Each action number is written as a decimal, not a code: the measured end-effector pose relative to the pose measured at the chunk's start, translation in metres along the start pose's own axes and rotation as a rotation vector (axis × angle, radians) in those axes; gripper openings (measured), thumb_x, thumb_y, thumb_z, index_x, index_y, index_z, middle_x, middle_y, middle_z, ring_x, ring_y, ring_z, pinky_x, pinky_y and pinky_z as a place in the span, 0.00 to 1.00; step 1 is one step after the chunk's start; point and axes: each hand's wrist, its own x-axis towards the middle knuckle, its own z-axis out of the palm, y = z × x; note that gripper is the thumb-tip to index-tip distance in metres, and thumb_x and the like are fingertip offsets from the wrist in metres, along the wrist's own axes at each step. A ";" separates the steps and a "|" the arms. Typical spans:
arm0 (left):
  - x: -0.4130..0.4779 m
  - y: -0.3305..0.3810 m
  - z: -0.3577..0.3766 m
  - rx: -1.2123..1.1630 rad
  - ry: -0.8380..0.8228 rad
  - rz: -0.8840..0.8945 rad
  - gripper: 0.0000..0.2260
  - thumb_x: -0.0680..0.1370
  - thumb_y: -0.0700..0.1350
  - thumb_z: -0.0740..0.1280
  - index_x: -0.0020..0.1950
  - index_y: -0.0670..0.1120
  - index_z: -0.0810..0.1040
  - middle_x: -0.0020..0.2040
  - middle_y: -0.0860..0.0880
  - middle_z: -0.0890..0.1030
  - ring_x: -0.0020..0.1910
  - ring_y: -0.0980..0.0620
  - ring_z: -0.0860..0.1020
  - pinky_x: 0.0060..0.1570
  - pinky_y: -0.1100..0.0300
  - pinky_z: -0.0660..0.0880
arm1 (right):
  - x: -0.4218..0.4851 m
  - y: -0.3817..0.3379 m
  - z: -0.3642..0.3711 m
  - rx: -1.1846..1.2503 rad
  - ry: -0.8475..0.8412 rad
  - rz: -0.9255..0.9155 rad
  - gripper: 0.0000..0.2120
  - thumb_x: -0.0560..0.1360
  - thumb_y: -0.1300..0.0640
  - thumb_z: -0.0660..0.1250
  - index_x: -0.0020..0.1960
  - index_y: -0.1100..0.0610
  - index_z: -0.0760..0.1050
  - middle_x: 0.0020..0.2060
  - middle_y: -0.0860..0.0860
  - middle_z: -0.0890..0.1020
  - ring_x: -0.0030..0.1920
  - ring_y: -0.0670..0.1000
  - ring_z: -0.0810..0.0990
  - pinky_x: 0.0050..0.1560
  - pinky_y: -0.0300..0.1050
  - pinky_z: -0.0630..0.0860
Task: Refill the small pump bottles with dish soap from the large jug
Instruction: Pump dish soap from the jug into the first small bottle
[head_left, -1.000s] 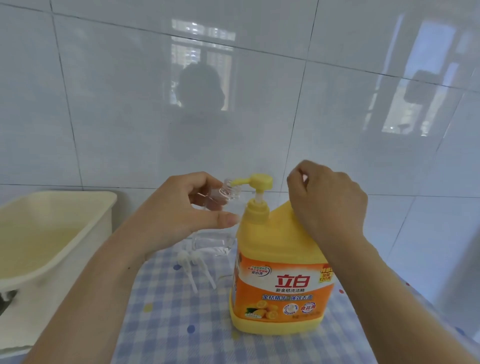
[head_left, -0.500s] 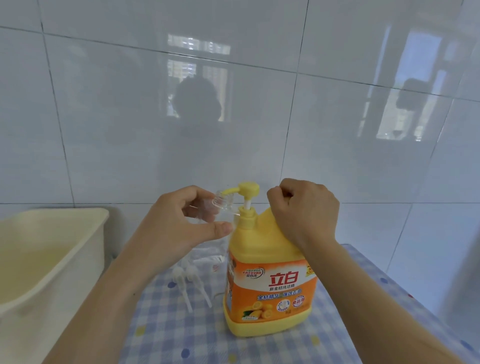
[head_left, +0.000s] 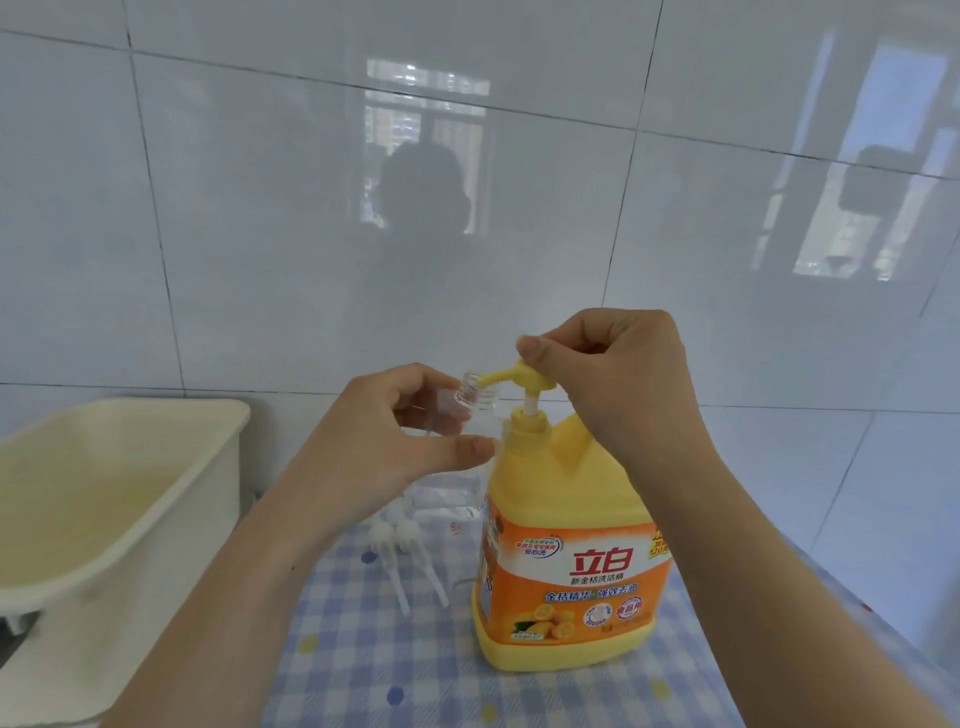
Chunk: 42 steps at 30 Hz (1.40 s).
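A large yellow dish soap jug (head_left: 569, 561) with an orange label stands on the checked tablecloth. Its yellow pump head (head_left: 519, 378) is raised, with the nozzle pointing left. My left hand (head_left: 379, 447) grips a small clear bottle (head_left: 467, 402), tilted so its open threaded neck meets the nozzle tip. My right hand (head_left: 618, 374) is curled over the pump head, with its thumb lying on top. Another clear bottle (head_left: 447, 499) lies on the cloth behind my left hand. Two white pump tops (head_left: 402, 556) with dip tubes lie beside it.
A cream plastic basin (head_left: 130, 499) stands at the left, off the blue-and-white checked tablecloth (head_left: 389, 649). A glossy white tiled wall (head_left: 260, 208) rises right behind the table. The cloth's right edge runs close to the jug.
My right hand moved from the jug's shoulder up onto the pump head. My left hand brought the small bottle's neck against the nozzle tip.
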 end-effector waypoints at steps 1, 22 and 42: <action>0.000 0.000 0.000 0.001 -0.002 -0.003 0.20 0.55 0.54 0.77 0.44 0.53 0.82 0.43 0.54 0.86 0.44 0.57 0.83 0.50 0.63 0.77 | 0.000 0.000 0.000 -0.012 0.000 -0.003 0.10 0.71 0.54 0.75 0.33 0.57 0.81 0.19 0.42 0.74 0.20 0.40 0.69 0.23 0.27 0.63; 0.003 -0.014 -0.008 -0.007 -0.203 -0.057 0.20 0.63 0.54 0.75 0.53 0.53 0.79 0.49 0.55 0.85 0.50 0.57 0.83 0.59 0.54 0.76 | -0.012 -0.003 0.007 -0.230 -0.026 -0.002 0.10 0.73 0.57 0.70 0.34 0.57 0.78 0.26 0.47 0.77 0.27 0.44 0.72 0.31 0.38 0.71; 0.000 -0.009 -0.007 -0.012 -0.178 -0.044 0.20 0.65 0.61 0.70 0.54 0.57 0.76 0.49 0.59 0.84 0.47 0.58 0.83 0.50 0.52 0.82 | 0.006 -0.013 0.006 -0.820 -0.397 -0.103 0.13 0.78 0.65 0.52 0.35 0.56 0.57 0.39 0.56 0.73 0.40 0.56 0.68 0.39 0.47 0.66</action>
